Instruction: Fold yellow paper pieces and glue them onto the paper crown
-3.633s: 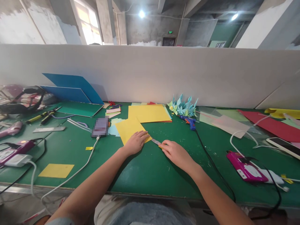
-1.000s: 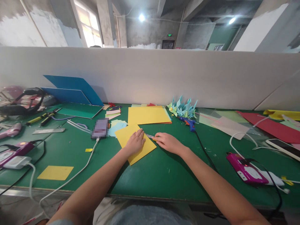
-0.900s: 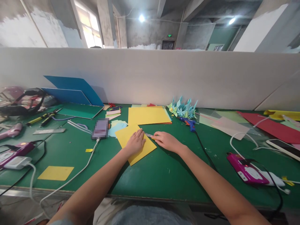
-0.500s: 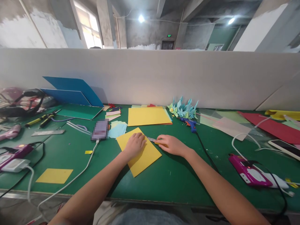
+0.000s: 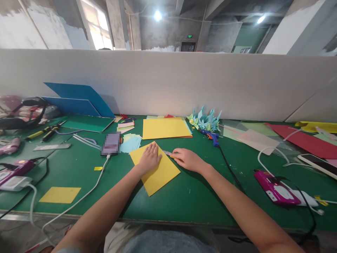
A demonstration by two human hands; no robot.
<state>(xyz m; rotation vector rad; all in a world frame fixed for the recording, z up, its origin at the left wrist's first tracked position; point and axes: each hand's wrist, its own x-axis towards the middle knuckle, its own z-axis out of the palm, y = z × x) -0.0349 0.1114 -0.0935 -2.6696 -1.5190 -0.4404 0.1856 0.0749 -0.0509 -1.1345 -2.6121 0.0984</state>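
A yellow sheet of paper point(image 5: 162, 175) lies at an angle on the green table in front of me. My left hand point(image 5: 150, 157) rests flat on its upper part, fingers pointing away from me. Just right of the sheet, my right hand point(image 5: 186, 160) is closed around a yellow utility knife point(image 5: 167, 153). The knife's grey blade end points left and reaches the sheet's upper right edge; whether it cuts into the paper I cannot tell. Most of the knife's handle is hidden under my fingers.
Behind lies a stack of yellow sheets point(image 5: 164, 128), with light-blue paper flowers point(image 5: 204, 119) and a blue glue gun point(image 5: 212, 137) to its right. A phone point(image 5: 110, 144) with a white cable is on the left. Purple power strips point(image 5: 276, 189) sit at both sides.
My left hand has shifted slightly up and left on the yellow sheet, its fingers straighter. The knife in my right hand has moved a little up along the sheet's edge.
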